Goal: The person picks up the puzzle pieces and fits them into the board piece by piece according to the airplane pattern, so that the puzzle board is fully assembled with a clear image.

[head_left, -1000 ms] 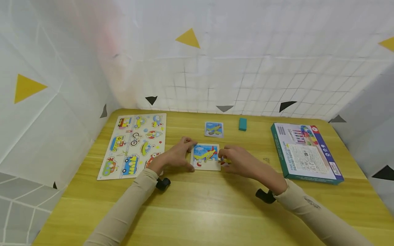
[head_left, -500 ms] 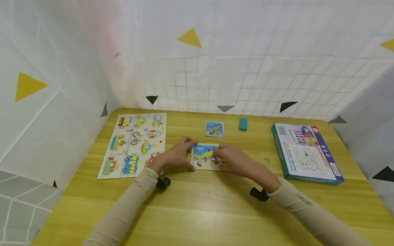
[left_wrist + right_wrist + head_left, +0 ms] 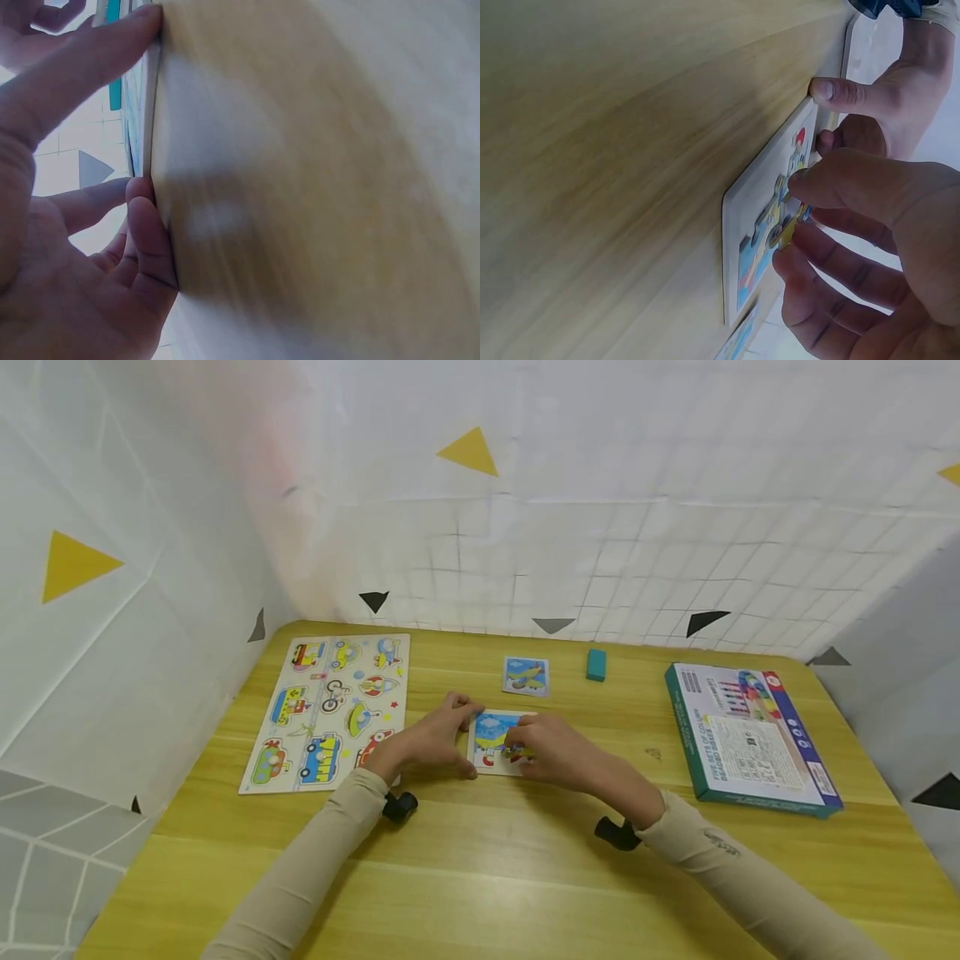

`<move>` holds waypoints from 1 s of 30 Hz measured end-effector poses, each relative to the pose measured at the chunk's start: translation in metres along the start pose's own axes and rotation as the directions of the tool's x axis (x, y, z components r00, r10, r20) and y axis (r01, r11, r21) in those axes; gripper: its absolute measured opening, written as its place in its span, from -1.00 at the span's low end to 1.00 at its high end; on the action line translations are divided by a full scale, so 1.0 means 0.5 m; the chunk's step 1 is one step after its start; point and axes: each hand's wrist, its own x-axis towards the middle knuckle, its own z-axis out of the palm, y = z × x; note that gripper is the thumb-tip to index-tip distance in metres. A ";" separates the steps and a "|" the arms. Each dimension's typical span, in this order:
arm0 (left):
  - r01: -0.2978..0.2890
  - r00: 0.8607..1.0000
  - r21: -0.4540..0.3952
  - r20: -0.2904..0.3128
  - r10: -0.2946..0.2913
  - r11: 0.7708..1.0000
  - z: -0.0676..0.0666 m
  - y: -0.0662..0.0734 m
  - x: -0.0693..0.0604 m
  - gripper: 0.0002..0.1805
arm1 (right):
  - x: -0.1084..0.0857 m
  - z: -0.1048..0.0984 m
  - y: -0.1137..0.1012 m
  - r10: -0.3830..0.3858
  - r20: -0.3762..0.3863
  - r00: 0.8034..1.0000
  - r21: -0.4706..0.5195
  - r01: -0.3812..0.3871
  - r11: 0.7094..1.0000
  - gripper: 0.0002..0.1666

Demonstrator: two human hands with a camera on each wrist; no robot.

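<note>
In the head view, my left hand [image 3: 431, 742] holds the left side of a small jigsaw tray [image 3: 497, 770] flat on the table. Its thumb and curled fingers touch that edge at separate spots, as the left wrist view shows. Over the tray's right part, my right hand [image 3: 562, 755] pinches a jigsaw piece [image 3: 786, 231] with yellow on it between thumb and fingers. The piece is tilted above other pieces in the tray, which carry a blue and yellow aeroplane picture. My right fingers hide much of the picture from the head view.
Behind the tray lies a square aeroplane picture card [image 3: 526, 677], with a teal block [image 3: 596, 665] to its right. A large vehicle peg puzzle [image 3: 318, 745] lies at the left. A flat beaded-toy box [image 3: 757, 743] lies on the right. White sheeting surrounds the wooden table [image 3: 480, 868].
My right hand has moved left from the tray's right edge, bringing the jigsaw piece over the picture. The left hand has stayed at the tray's left edge.
</note>
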 end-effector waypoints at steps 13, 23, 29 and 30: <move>-0.007 1.000 -0.005 0.008 0.007 1.000 0.001 0.001 0.001 0.15 | 0.018 0.018 -0.012 -0.022 0.007 1.000 -0.004 0.022 1.000 -0.76; -0.012 1.000 -0.005 0.000 0.012 1.000 0.000 0.000 0.000 0.16 | 0.033 0.020 -0.014 -0.045 0.025 0.999 -0.001 0.045 0.999 -0.82; -0.013 1.000 -0.009 -0.004 0.013 1.000 -0.001 -0.003 0.001 0.16 | 0.041 0.020 -0.016 -0.072 0.038 0.997 -0.005 0.072 0.997 -0.82; -0.013 1.000 -0.009 -0.003 0.013 1.000 -0.001 -0.004 0.001 0.16 | 0.042 0.020 -0.016 -0.075 0.037 0.996 -0.010 0.076 0.997 -0.82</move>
